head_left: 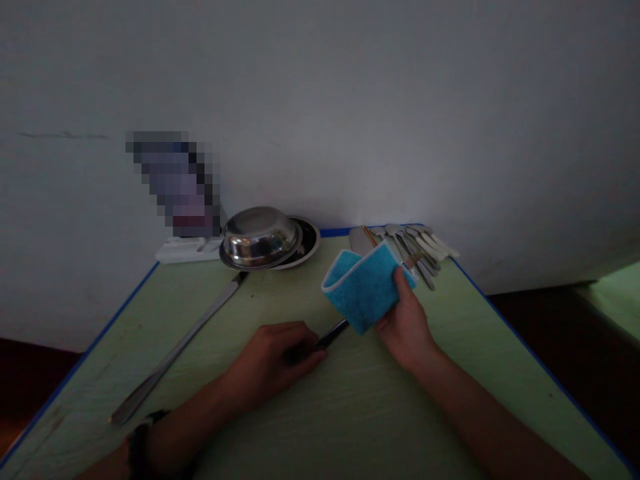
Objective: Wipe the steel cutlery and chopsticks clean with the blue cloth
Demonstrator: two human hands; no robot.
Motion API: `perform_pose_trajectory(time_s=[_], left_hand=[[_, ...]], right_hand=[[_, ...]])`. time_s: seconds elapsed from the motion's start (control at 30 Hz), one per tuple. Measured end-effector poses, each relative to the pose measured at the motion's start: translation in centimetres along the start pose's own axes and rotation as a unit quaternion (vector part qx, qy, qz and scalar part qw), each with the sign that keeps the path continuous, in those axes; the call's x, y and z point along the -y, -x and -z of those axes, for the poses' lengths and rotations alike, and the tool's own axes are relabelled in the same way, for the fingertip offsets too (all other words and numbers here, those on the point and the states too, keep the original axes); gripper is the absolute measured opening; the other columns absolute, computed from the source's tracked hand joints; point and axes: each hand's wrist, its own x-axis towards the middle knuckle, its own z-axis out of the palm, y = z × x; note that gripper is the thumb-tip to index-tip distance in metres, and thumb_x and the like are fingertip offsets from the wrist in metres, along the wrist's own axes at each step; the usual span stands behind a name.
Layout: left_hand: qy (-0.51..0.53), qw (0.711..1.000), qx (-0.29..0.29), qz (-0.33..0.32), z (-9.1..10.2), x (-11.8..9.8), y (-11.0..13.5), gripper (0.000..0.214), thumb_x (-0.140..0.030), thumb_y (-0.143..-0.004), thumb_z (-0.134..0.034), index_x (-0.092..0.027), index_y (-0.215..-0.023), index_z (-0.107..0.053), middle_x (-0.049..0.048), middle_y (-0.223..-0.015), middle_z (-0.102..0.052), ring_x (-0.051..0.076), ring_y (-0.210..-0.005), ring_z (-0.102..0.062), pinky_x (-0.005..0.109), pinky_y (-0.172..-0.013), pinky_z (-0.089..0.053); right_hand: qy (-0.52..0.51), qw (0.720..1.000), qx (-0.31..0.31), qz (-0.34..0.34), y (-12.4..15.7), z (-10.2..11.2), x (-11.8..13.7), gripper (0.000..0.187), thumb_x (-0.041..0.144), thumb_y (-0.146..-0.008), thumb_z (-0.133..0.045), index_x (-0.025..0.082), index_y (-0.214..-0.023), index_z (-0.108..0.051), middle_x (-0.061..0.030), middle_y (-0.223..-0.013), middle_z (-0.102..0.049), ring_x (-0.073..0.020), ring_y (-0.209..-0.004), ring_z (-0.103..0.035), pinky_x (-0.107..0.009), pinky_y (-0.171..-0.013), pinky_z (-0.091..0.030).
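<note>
My left hand [273, 363] rests on the green table [350, 413], fingers curled round the dark handle of a utensil [331, 337] whose far end runs under a blue cloth. My right hand [407, 327] grips that folded blue cloth [364, 287], wrapped over the utensil's hidden end. A dark watch band sits on my left wrist.
A long metal utensil [180, 347] lies diagonally at the left. An upturned steel bowl [260, 237] sits on a plate by the wall. Several spoons and other cutlery [415, 247] lie at the back right. A white tray [185, 250] stands at the back left.
</note>
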Motion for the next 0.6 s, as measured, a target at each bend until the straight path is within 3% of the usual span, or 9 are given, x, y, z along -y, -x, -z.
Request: perform_pose_trajectory(time_s=[0.6], left_hand=[[-0.005, 1.0, 0.003, -0.01, -0.11, 0.03, -0.16, 0.012, -0.026, -0.084, -0.055, -0.017, -0.077, -0.059, -0.0026, -0.065, -0.057, 0.009, -0.057, -0.053, 0.019, -0.053, -0.038]], right_hand=[[-0.002, 1.0, -0.002, 0.007, -0.12, 0.11, -0.22, 0.033, 0.044, -0.079, -0.056, 0.02, -0.101, -0.062, -0.0027, -0.094, -0.071, -0.0165, -0.079, -0.067, -0.034, -0.078, -0.054]])
